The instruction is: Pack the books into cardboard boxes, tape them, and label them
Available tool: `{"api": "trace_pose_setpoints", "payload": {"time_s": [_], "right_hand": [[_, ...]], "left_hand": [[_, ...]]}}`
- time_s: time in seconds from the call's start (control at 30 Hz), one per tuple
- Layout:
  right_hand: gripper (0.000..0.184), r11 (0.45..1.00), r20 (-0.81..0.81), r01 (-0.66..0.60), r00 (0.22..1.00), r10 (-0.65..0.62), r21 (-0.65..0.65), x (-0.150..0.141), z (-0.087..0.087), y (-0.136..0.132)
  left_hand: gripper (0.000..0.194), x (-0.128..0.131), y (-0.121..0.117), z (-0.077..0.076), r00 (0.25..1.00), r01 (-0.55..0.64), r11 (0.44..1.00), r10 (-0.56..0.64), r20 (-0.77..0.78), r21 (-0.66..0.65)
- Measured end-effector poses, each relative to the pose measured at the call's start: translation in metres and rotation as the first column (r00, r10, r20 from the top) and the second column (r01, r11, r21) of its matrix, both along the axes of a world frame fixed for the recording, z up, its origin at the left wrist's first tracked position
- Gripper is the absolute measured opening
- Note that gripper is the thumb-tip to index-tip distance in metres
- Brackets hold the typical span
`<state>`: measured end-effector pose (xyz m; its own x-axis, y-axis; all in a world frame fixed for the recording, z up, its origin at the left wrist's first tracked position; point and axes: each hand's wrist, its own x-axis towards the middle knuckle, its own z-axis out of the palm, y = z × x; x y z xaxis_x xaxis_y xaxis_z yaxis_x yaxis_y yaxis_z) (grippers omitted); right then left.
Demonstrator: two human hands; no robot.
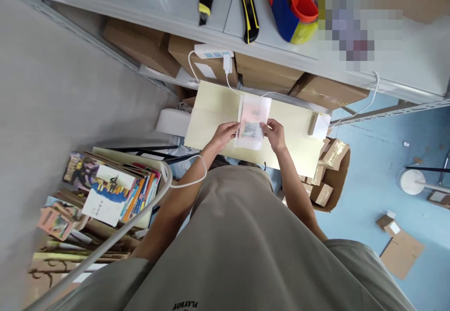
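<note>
Pale desk (pixel 211 109), packet (pixel 252 121) pinched from both sides

Nearest the body now, and it's two hands at work: left hand (pixel 225 135) almost closed, thumb and fingers nipping the packet's left edge; right hand (pixel 274 132) curled in opposite, thumb laid on the right side. Translucent packet, pinkish print showing through, right between them over the desk; touching it or lifted, can't tell. Looks like a handling step, and the next move, I'd judge, calls for an even pinch to keep things flat. Off to the right end, a white box (pixel 320 125). Past the far edge, a power strip (pixel 211 51), brown cartons (pixel 265 72), then a grey shelf (pixel 179 11) carrying two cutters (pixel 248 11).
</note>
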<state>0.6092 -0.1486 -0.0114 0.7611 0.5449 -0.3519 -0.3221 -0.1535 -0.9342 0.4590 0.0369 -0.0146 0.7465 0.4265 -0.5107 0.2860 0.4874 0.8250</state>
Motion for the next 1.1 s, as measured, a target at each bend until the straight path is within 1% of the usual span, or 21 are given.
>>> {"api": "trace_pose_setpoints", "payload": {"time_s": [0.07,0.17,0.23,0.33,0.4,0.47,0.57,0.7,0.8,0.83,0.9,0.97,1.0,1.1], "right_hand": [[0.061,1.000,0.030,-0.014,0.999,0.013,0.017,-0.003,0.011,0.011],[0.061,0.999,0.083,-0.023,0.996,0.021,0.023,-0.010,0.024,0.028],[0.061,1.000,0.110,-0.016,0.994,0.013,0.027,-0.018,0.029,0.040],[0.061,1.000,0.145,0.003,0.989,-0.003,0.006,-0.033,0.035,0.057],[0.062,0.999,0.181,0.019,0.983,-0.014,-0.026,-0.042,0.038,0.067],[0.064,0.997,0.227,0.043,0.974,-0.029,-0.056,-0.049,0.040,0.075],[0.064,0.991,0.290,0.109,0.953,-0.083,-0.076,-0.057,0.046,0.084],[0.054,0.977,0.324,0.177,0.937,-0.131,-0.116,-0.067,0.054,0.093],[0.043,0.968,0.421,0.201,0.899,-0.121,-0.151,-0.079,0.059,0.101],[0.041,0.970,0.439,0.192,0.892,-0.109,-0.149,-0.084,0.060,0.104],[0.044,0.982,0.412,0.135,0.908,-0.070,-0.130,-0.096,0.063,0.114],[0.051,0.992,0.337,0.083,0.940,-0.045,-0.098,-0.107,0.064,0.125],[0.056,0.993,0.305,0.080,0.951,-0.051,-0.083,-0.111,0.065,0.131],[0.066,0.988,0.250,0.144,0.960,-0.125,-0.060,-0.119,0.066,0.146]], "left_hand": [[0.074,-0.006,0.009,0.010,0.999,-0.046,0.998,0.045,0.014,0.049],[0.065,-0.014,0.022,0.018,0.993,-0.117,0.979,0.115,0.021,0.164],[0.055,-0.018,0.029,0.021,0.985,-0.170,0.947,0.170,0.024,0.272],[0.038,-0.023,0.037,0.024,0.966,-0.253,0.865,0.254,0.057,0.434],[0.035,-0.026,0.041,0.027,0.954,-0.290,0.828,0.288,0.079,0.480],[0.036,-0.028,0.043,0.029,0.950,-0.304,0.826,0.301,0.084,0.475],[0.034,-0.032,0.046,0.031,0.958,-0.277,0.831,0.280,0.067,0.483],[0.026,-0.034,0.047,0.036,0.957,-0.273,0.796,0.282,0.068,0.540],[0.025,-0.036,0.050,0.042,0.950,-0.293,0.750,0.300,0.090,0.593],[0.025,-0.036,0.051,0.045,0.948,-0.294,0.728,0.305,0.091,0.619],[0.025,-0.039,0.053,0.051,0.952,-0.273,0.683,0.296,0.085,0.677],[0.026,-0.041,0.053,0.057,0.973,-0.206,0.654,0.219,0.078,0.728],[0.025,-0.042,0.052,0.060,0.983,-0.165,0.642,0.165,0.075,0.749],[0.021,-0.044,0.047,0.067,0.997,-0.074,0.630,0.041,0.063,0.773]]}}
